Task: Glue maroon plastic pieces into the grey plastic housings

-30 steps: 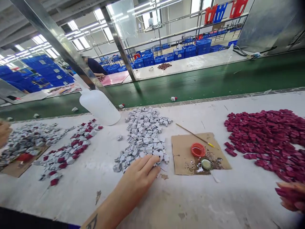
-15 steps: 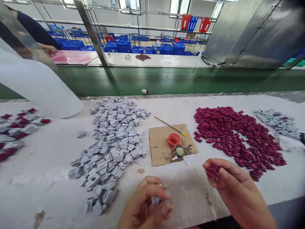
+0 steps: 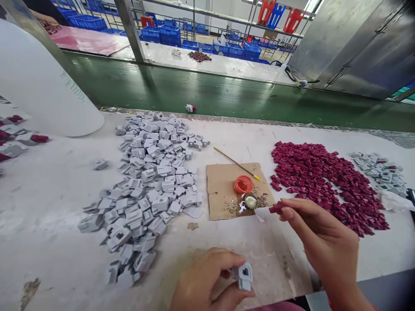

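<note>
Between the thumb and fingers of my left hand (image 3: pixel 210 280) is a grey plastic part (image 3: pixel 245 276), its square opening turned toward me. My right hand (image 3: pixel 320 233) pinches a small dark red plastic part (image 3: pixel 276 208) by one end, just off the cardboard's right corner. On the cardboard piece (image 3: pixel 217 190) are a red cap (image 3: pixel 243 184) with liquid in it, a bottle cap (image 3: pixel 250 201) and spilled drops. A thin brush (image 3: pixel 236 163) with a yellow end lies across its upper edge.
A large pile of grey parts (image 3: pixel 155 172) spreads to the left, dark red parts (image 3: pixel 317 172) to the right. Beyond the table runs a green conveyor belt (image 3: pixel 162 86) carrying one grey-and-red piece (image 3: pixel 191 108). A white curved sheet (image 3: pixel 48 86) stands at left.
The grey part in my left hand has come into clear view, facing up. My right hand has shifted slightly left and up with the dark red part. The camera view has tilted down.
</note>
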### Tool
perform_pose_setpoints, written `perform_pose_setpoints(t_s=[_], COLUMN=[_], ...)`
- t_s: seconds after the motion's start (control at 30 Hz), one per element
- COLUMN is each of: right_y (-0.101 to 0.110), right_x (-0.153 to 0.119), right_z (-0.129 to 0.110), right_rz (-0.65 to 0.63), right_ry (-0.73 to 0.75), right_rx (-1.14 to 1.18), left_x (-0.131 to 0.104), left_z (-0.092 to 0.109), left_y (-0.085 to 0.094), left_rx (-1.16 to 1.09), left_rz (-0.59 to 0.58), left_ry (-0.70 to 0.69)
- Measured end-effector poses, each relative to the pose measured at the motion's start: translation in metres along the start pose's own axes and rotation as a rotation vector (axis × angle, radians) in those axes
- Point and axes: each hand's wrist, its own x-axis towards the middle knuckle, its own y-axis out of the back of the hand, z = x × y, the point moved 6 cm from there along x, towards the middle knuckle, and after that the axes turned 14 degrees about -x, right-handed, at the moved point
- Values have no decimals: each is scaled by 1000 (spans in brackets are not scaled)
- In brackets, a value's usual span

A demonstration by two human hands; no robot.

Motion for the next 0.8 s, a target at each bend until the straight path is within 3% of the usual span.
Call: perform_pose_setpoints(t_s=[0.13, 0.2, 0.4, 0.6, 0.8], right_y=[-10, -15, -24, -30, -34], right_x=[9, 11, 14, 15, 16], right_z=[-12, -15, -22, -24, -27], right_rz=[-7, -47, -109, -172, -207], right_ry=[366, 455, 505, 518, 550], right_rx=[-285, -300, -271, -251, -248], left_x=[1, 0, 0, 4, 6], left_z=[-5, -9, -15, -8, -9], left_y=[1, 1, 1, -1, -2], left_rx=[122, 88, -25, 67, 108], left_rz=[-24, -19, 16, -112, -179], left_ry=[-68, -47, 57, -33, -15])
